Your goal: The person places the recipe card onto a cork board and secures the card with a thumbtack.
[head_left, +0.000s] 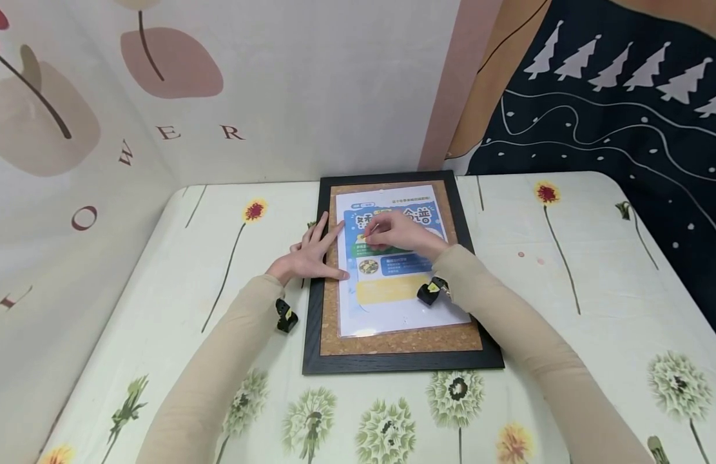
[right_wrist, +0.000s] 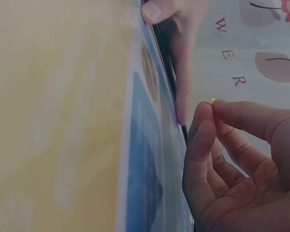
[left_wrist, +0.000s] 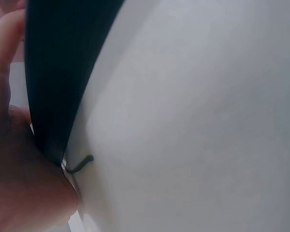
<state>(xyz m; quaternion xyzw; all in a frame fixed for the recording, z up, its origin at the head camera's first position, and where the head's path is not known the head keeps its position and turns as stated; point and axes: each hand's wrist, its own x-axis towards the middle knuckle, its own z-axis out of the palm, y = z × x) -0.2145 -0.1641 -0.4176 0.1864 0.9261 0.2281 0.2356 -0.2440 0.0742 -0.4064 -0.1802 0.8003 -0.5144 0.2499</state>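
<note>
A black-framed cork board (head_left: 404, 363) lies on the table with a laminated printed sheet (head_left: 369, 322) on its cork. My left hand (head_left: 307, 258) rests spread over the board's left side, thumb and a fingertip at the sheet's left edge. The left wrist view shows that hand beside the dark frame (left_wrist: 57, 72). Above the upper middle of the sheet, my right hand (head_left: 401, 232) pinches a small yellow push pin (right_wrist: 213, 101) between thumb and index finger. Most of the pin is hidden by the fingertips.
A flower-print cloth (head_left: 387, 425) covers the table on every side of the board. Behind it hangs a pale curtain (head_left: 334, 96) with letters, and a dark cloth with white trees (head_left: 601, 129) hangs at the right. A small black camera sits at each wrist.
</note>
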